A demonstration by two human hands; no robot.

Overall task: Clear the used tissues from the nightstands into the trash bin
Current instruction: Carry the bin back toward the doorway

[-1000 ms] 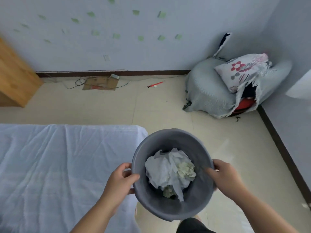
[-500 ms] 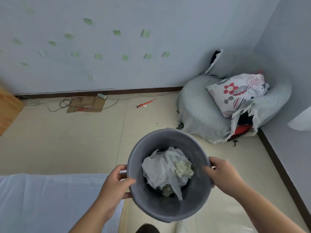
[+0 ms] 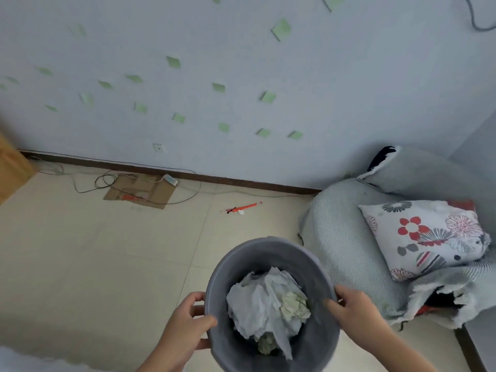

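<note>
Holding a grey trash bin [image 3: 265, 253] with both hands, a person is standing over a pale tiled floor [image 3: 107, 264] in the head view. The left hand [image 3: 185, 328] is gripping the left side of the rim, with the thumb lying inside the edge and the fingers curling on the outside. The right hand [image 3: 357, 310] is doing the same on the right side, so each grip is closing on the bin. The used tissues [image 3: 263, 304] are lying crumpled inside the bin, mostly white, with some greenish ones among them.

To the right of the bin, a grey striped seat [image 3: 341, 237] with a torn cover is sitting in the corner, and a flowered pillow [image 3: 429, 237] is lying on it. By the wall, a piece of cardboard [image 3: 145, 193] is lying under some cables. A red pen-like thing [image 3: 245, 207] is lying on the floor between the cardboard and the seat. Green paper squares [image 3: 280, 29] are sticking on the wall.
</note>
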